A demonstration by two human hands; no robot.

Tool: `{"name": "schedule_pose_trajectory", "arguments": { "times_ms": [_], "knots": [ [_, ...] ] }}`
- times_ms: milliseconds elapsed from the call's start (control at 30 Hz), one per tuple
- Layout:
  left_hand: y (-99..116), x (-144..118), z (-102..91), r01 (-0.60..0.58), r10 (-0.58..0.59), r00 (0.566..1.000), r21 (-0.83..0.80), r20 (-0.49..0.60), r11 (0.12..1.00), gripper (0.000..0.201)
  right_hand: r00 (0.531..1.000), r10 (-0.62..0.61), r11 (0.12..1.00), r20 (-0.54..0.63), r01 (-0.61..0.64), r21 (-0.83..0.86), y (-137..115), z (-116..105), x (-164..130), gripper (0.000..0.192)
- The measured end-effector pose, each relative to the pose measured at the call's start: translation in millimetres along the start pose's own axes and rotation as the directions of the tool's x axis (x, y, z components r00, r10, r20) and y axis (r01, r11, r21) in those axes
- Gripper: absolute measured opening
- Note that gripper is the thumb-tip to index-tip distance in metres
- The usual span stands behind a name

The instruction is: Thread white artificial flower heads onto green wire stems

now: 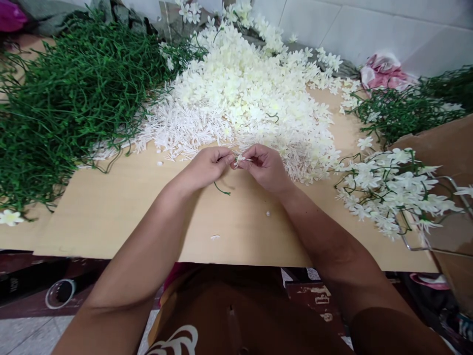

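Over the middle of the table, my two hands meet fingertip to fingertip. My left hand [213, 165] pinches a green plastic stem [222, 190], whose lower end curves out beneath the fingers. Between thumb and fingers of my right hand [263, 165] is a small white artificial flower [241, 159], held against the top of that stem. Whether the flower is seated on the stem is hidden by the fingertips. Just beyond the hands lies a large heap of loose white flowers [236, 69], with thin white stamen pieces [181, 123] along its near side.
A tangled pile of green stems [81, 93] covers the table's left. At right, finished-looking white flowers on stems [388, 187] lie by a metal wire frame [410, 244] and a cardboard box [443, 148]. More green stems [402, 111] sit behind; a tiled wall [362, 29] closes the back.
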State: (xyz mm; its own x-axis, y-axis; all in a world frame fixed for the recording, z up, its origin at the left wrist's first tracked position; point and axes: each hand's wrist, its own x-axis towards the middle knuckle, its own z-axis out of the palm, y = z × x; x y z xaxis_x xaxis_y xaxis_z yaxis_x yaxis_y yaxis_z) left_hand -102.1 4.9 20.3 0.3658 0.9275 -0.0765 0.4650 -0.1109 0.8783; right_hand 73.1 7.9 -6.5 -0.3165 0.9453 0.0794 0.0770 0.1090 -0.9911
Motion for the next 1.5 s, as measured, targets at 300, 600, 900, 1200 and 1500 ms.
{"name": "schedule_pose_trajectory", "arguments": {
  "times_ms": [300,600,900,1200,1500],
  "knots": [
    [-9,0,1.2,0.017,-0.01,0.994,-0.065,0.107,0.998,0.026,0.999,0.01,1.0,-0.047,-0.011,-0.028,4,4,-1,0.036],
    [-7,3,1.4,0.024,0.0,0.983,-0.129,0.182,0.991,0.023,0.993,0.108,0.991,-0.041,-0.104,0.087,4,9,-3,0.038],
    [-11,4,-0.1,-0.001,0.029,0.982,-0.145,0.186,0.989,0.027,0.989,0.146,0.971,-0.001,-0.144,0.191,6,4,0,0.04],
    [-6,4,0.5,0.016,0.003,0.98,-0.094,0.197,0.995,0.028,0.975,0.213,0.955,0.055,-0.22,0.199,4,0,3,0.045],
    [-6,6,3.6,0.024,0.002,0.979,-0.126,0.205,0.992,0.025,0.974,0.227,0.951,0.011,-0.224,0.214,4,3,4,0.046]
  ]
}}
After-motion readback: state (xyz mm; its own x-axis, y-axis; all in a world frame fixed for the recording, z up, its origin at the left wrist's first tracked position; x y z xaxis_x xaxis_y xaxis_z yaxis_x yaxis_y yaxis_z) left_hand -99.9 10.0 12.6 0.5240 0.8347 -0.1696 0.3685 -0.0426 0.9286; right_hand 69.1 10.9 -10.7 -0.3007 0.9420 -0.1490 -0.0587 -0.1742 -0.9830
